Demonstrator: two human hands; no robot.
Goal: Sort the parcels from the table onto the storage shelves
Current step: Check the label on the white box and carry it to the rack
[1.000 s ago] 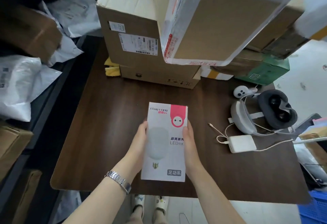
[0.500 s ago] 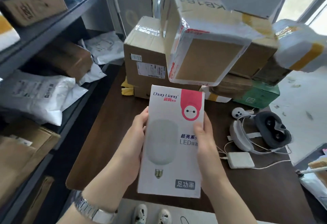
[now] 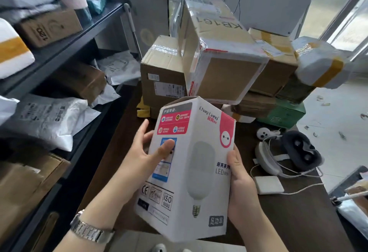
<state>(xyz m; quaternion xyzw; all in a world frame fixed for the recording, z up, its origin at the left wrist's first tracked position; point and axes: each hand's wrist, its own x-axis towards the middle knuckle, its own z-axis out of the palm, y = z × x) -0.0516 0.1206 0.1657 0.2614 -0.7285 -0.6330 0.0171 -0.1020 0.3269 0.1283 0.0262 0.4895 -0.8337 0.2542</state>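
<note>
I have the white LED bulb box (image 3: 191, 170) up in front of me, clear of the bench (image 3: 127, 130), tilted so that one corner edge faces me and two printed sides show. My left hand (image 3: 139, 158) lies against its left side with the thumb pressed flat on the blue label and the fingers reaching round the back, and my right hand (image 3: 240, 184) cups the right edge from behind; both are closed on the box, neither spread free.

As to how far along I am: this parcel is lifted but not yet shelved. The metal storage shelves (image 3: 65, 46) to my left already carry a good deal: a brown carton (image 3: 49, 27) on the upper level, a white poly mailer (image 3: 47, 118) and another brown carton (image 3: 83, 82) below it (whether any of those came from the bench, I cannot say).

Plenty is left, I judge. At the far end of the bench a stack remains: a large taped carton marked KB161 (image 3: 217, 50) leaning on top, a plain brown carton with a shipping label (image 3: 161, 76) under it, a green box (image 3: 286, 112) at the right and a white wrapped parcel with yellow tape (image 3: 320, 62) overhanging it. The VR headset (image 3: 288, 152) and the white power adapter (image 3: 268, 185) by my right hand look like gear, not parcels.
</note>
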